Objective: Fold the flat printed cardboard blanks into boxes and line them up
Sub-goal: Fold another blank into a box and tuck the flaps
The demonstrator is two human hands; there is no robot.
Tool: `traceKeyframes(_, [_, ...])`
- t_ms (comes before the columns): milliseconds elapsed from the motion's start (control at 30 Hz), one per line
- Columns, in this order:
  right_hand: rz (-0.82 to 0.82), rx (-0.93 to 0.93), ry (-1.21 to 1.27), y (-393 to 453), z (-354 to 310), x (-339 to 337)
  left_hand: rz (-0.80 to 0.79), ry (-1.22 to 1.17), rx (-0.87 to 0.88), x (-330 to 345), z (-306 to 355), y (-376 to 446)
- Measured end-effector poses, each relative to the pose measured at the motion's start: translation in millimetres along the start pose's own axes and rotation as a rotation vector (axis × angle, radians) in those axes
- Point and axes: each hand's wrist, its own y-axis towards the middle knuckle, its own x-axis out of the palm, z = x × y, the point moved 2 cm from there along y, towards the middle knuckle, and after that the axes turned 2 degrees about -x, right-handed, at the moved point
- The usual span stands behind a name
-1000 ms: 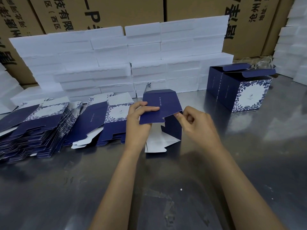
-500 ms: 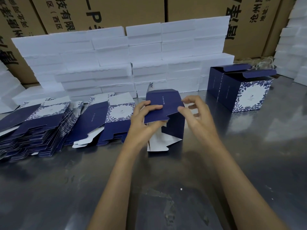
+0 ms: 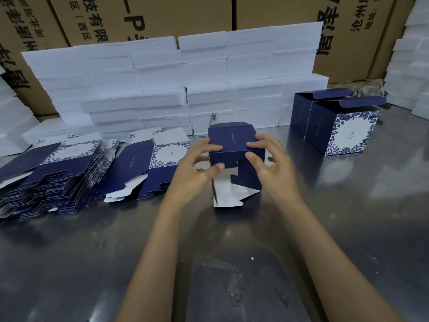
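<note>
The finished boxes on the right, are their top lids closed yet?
No, both finished boxes stand with their top flaps raised and open.

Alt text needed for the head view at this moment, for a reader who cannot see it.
Both hands, left hand and right hand, grip a half-folded navy box over a metal table, its bottom flaps hanging open. Stacks of flat blanks lie to the left; two folded boxes stand to the right.
</note>
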Motion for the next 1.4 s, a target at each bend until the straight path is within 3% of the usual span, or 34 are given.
traceKeyframes(67, [0.009, -0.011, 0.004, -3.0, 0.2, -0.3, 0.18, 0.037, 0.07, 10.6, 1.3, -2.0])
traceKeyframes(167, [-0.009, -0.006, 0.018, -3.2, -0.5, -3.1, 0.267, 0.038, 0.098, 24.2, 0.3, -4.1])
traceKeyframes(333, [-0.094, 0.002, 0.018, -8.5, -4.4, 7.2, 0.235, -0.047, 0.091, 30.4, -2.1, -7.2])
traceKeyframes(600, [0.022, 0.018, 0.118, -5.3, -7.9, 11.8, 0.323, -0.108, 0.094, 33.5, -0.8, -2.7])
traceKeyframes(800, [-0.017, 0.028, 0.082, -6.1, -5.5, 12.1, 0.284, -0.078, 0.09, 30.2, -0.8, -2.5])
traceKeyframes(1400, [0.01, 0.131, 0.285, 0.1, 4.5, -2.9, 0.219, -0.197, -0.016, 20.1, -7.0, -1.6])
